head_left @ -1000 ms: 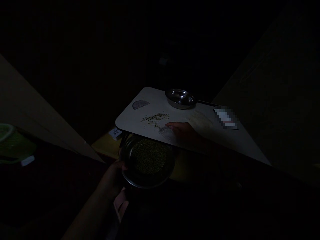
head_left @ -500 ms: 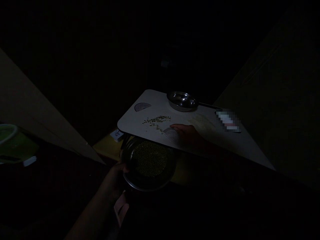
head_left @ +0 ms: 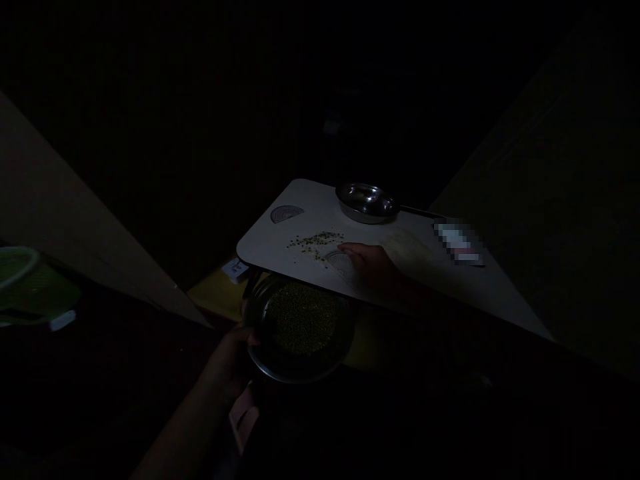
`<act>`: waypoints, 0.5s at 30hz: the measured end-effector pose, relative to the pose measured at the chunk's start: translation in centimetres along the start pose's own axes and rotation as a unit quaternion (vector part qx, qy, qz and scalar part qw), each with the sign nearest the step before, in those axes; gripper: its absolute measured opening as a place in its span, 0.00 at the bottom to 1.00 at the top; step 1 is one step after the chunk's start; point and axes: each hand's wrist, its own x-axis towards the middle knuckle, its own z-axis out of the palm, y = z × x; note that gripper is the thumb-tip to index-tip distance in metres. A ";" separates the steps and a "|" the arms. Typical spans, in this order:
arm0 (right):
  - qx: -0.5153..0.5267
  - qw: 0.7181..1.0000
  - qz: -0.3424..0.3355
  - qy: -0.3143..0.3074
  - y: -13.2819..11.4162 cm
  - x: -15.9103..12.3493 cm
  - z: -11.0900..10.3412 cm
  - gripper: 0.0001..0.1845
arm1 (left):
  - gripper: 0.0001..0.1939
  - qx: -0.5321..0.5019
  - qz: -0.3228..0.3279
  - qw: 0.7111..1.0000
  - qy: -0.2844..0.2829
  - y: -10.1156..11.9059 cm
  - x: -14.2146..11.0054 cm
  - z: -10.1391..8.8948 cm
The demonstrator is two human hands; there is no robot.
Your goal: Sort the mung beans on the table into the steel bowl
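Reference: loose grains [head_left: 317, 239] on the tabletop [head_left: 263, 243]. Same surface: upper bowl [head_left: 369, 215] at 2 o'clock, obscured item [head_left: 457, 243] at 3, near protractor outline [head_left: 339, 265] at 4, far protractor outline [head_left: 287, 213] at 10. Past the near edge: lower bowl [head_left: 287, 377], holding grains, at 6. Off the tabletop: basket [head_left: 40, 293] at 9.

Place: likely home | signs: white table [head_left: 265, 243], metal bowl [head_left: 367, 215], green basket [head_left: 43, 297]

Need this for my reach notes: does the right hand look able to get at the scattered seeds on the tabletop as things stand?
Probably yes: the right hand is over the white tabletop close beside the scattered seeds, with no visible obstacle between them; the shiny metal bowl sits farther back.
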 end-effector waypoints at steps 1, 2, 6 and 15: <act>-0.003 1.000 0.000 -0.001 0.0 0.2 0.1 0.20 | 0.13 -0.001 0.001 1.000 0.003 0.0 0.0 0.0; -0.006 1.000 0.000 -0.001 -0.1 0.4 0.3 0.20 | 0.13 -0.002 0.004 1.000 0.007 0.0 0.0 0.0; -0.019 1.000 0.001 0.001 -0.4 0.9 0.8 0.20 | 0.12 0.001 -0.006 1.000 0.021 -0.1 0.2 -0.3; -0.075 0.994 0.057 0.057 -0.6 1.3 1.6 0.20 | 0.11 -0.003 -0.014 0.999 0.047 0.1 0.2 -0.1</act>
